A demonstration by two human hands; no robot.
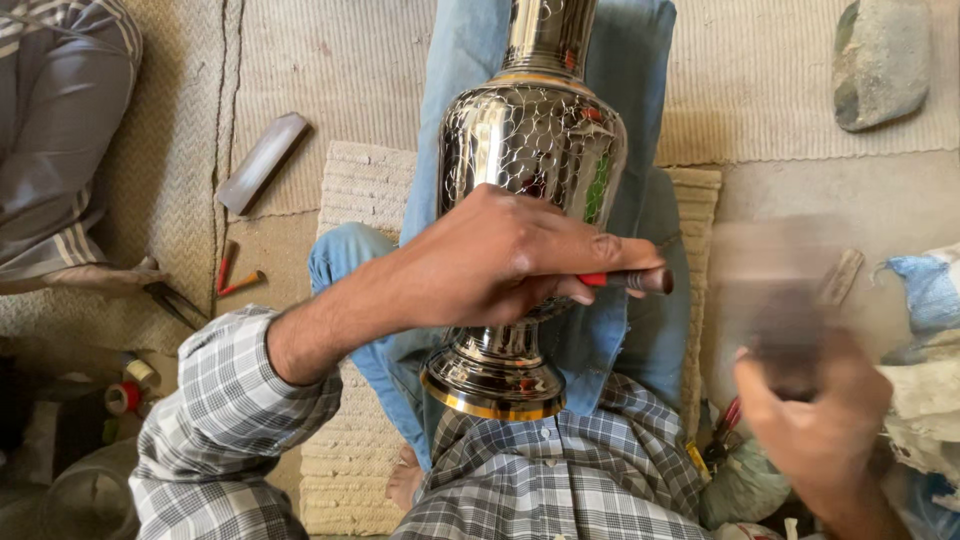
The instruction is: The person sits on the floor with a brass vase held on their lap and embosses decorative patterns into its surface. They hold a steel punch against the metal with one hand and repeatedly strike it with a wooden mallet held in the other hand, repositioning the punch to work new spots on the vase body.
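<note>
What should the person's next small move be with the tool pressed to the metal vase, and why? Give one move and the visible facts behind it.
Probably bring the right hand down so the blurred block it grips strikes the butt end of the red-handled tool. The left hand holds that tool against the engraved metal vase lying on the lap, and the right hand is raised beside it, apart from it.

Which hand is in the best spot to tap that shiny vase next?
Probably the left hand: it rests on the vase, fingers around a red-handled tool. The right hand is off to the side, blurred.
</note>
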